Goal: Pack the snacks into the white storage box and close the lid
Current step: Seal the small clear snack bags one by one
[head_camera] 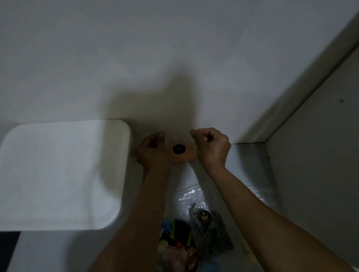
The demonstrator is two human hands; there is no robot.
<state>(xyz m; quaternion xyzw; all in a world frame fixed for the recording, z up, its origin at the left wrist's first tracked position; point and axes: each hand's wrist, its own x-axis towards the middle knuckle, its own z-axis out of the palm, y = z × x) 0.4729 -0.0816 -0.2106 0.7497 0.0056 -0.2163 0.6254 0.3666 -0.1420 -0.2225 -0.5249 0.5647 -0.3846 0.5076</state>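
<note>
The white lid [55, 175] lies flat to the left, well clear of the box [249, 162], likely so the opening stays free for loading. Snacks [183, 249] already fill the box's near end below the forearms. At the far end, the left hand [152, 148] and right hand [212, 145], fingers curled, flank an orange packet [185, 155]; whether they pinch it is unclear.

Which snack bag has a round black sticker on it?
The clear crinkly plastic bag of dark snacks between the person's forearms: a round black label sits on its top. The colourful snack packets to its left show green and red wrappers, no round sticker there.
</note>
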